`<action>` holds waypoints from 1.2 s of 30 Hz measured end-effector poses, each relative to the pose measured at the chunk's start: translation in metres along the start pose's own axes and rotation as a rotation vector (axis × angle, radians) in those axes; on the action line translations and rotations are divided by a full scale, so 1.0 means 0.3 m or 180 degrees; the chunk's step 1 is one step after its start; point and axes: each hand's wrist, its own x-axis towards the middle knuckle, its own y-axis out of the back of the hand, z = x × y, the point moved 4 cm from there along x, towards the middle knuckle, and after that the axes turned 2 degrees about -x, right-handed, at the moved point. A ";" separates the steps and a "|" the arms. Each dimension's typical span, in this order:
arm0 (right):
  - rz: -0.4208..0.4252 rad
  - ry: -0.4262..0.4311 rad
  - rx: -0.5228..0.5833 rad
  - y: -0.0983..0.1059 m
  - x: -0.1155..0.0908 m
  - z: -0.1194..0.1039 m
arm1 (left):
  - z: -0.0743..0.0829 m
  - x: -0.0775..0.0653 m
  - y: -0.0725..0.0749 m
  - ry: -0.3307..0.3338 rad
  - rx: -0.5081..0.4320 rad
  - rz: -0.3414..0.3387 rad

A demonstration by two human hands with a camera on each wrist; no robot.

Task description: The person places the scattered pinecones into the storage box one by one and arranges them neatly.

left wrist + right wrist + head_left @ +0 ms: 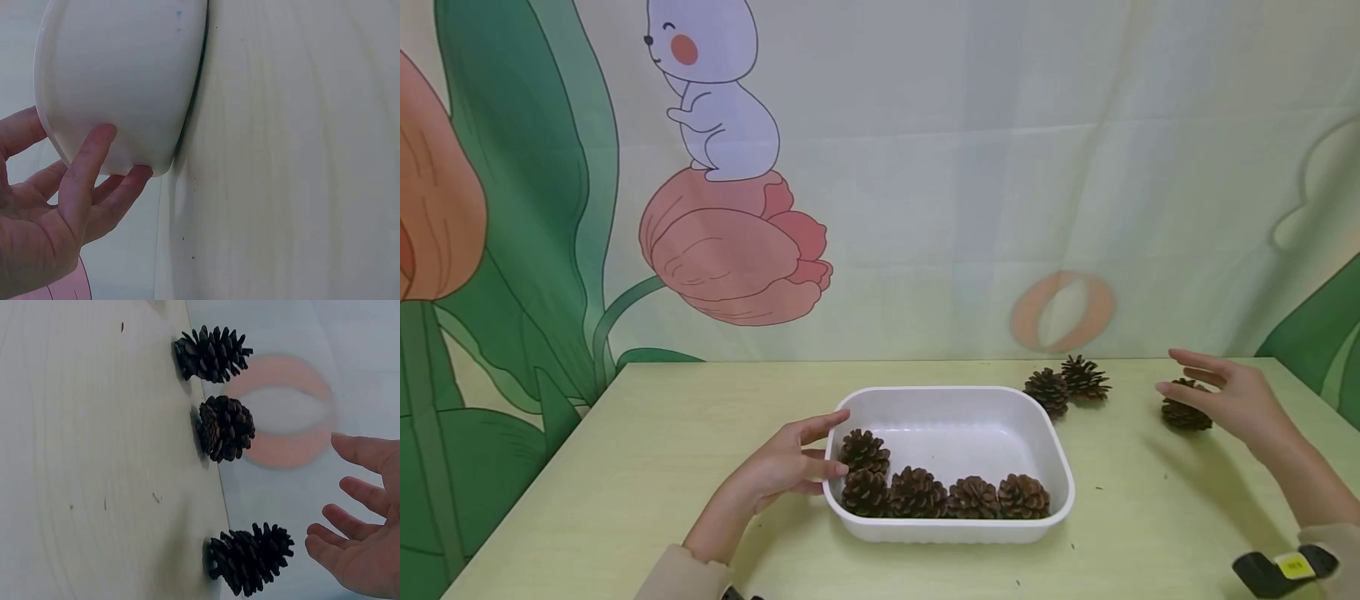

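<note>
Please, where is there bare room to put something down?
The table is bare left of the left hand, and almost bare between the tray and the pine cone by the right hand. The tray's back middle is free. Crowded: its front and left (five pine cones) and, outside, its back right corner (two more cones).

Pale cuffs, dark gear, one yellow label

The person wears long sleeves in a plain light beige. The left sleeve (679, 575) ends in a soft cuff short of the bare left hand (786, 462); the right sleeve (1347, 560) likewise ends short of the bare right hand (1243, 402). At the right cuff sits a black, curved wrist fitting (1257, 575) bearing a bright yellow label (1295, 567), its dark marks too small to read. A dark sliver (732, 593) shows beside the left cuff, cut off by the lower edge of the head view.
</note>
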 end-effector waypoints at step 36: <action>-0.0416 -0.0461 -0.0204 -0.039 0.056 0.152 | 0.002 -0.005 0.001 0.0012 0.0033 0.0012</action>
